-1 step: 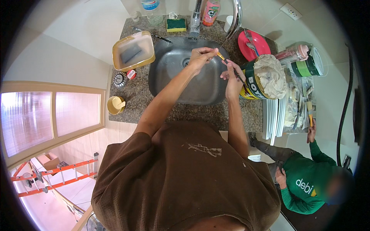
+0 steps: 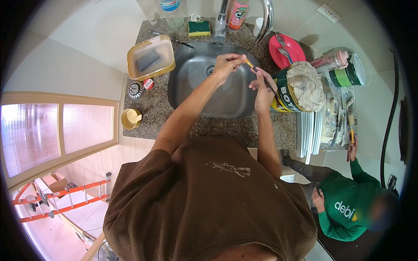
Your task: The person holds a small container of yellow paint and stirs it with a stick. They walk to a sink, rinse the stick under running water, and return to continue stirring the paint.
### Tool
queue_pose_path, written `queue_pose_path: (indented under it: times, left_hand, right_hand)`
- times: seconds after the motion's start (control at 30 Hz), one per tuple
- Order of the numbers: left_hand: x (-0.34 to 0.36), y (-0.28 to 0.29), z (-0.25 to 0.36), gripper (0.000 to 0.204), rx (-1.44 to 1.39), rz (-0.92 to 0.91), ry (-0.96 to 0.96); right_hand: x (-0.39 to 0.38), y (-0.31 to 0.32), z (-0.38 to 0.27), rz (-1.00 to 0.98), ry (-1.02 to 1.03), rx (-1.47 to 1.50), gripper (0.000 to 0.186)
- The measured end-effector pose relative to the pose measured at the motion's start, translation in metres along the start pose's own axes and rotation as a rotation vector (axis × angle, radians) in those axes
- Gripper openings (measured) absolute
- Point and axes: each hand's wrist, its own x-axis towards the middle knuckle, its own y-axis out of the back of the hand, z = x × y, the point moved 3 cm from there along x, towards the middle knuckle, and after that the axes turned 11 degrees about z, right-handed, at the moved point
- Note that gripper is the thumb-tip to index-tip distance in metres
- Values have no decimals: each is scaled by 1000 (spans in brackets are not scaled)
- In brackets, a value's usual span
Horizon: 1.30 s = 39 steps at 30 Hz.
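Over the right half of the metal sink (image 2: 213, 102), a slim paintbrush (image 2: 249, 63) with a dark handle and gold-coloured ferrule slants between my hands. My right hand (image 2: 264, 89) grips its handle, fingers partly curled. At its bristle end, the fingertips of my left hand (image 2: 227, 66) pinch together, mostly hiding the bristles. Close to my right hand stands a green-and-yellow can (image 2: 283, 91) with a crumpled pale cloth or plastic (image 2: 306, 87) over its top. The curved chrome faucet (image 2: 266, 24) rises just beyond the brush.
Left of the sink are a yellow-rimmed tub (image 2: 171, 69), a small yellow cup (image 2: 127, 123) and a dark brush (image 2: 183, 43). A sponge (image 2: 199, 31) and bottles line the back. A red plate (image 2: 275, 54) lies right. A co-worker in green (image 2: 344, 206) reaches toward a yellow-handled brush (image 2: 352, 135).
My hands and the slim paintbrush hold the same place. At the right, the co-worker's hand and the yellow-handled brush have shifted very slightly.
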Motion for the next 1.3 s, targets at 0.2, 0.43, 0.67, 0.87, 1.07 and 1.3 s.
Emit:
queue_pose_path:
  times: [0.2,0.43,0.67,0.87,1.07,1.3]
  left_hand:
    - [11,0,0,22,14,-21,-14]
    - [6,-3,3,24,101,50,-2]
    - [6,-5,5,23,110,31,67]
    - [6,-5,11,24,38,-107,203]
    - [12,0,0,30,-19,-31,210]
    - [12,0,-8,33,-42,67,204]
  right_hand:
    - [6,3,11,-8,-6,-86,27]
    - [4,0,8,-6,16,-86,27]
    - [6,5,11,18,6,-118,27]
    - [3,5,9,12,4,-167,26]
    - [3,1,12,-10,12,-117,25]
    - [2,0,12,12,13,-151,26]
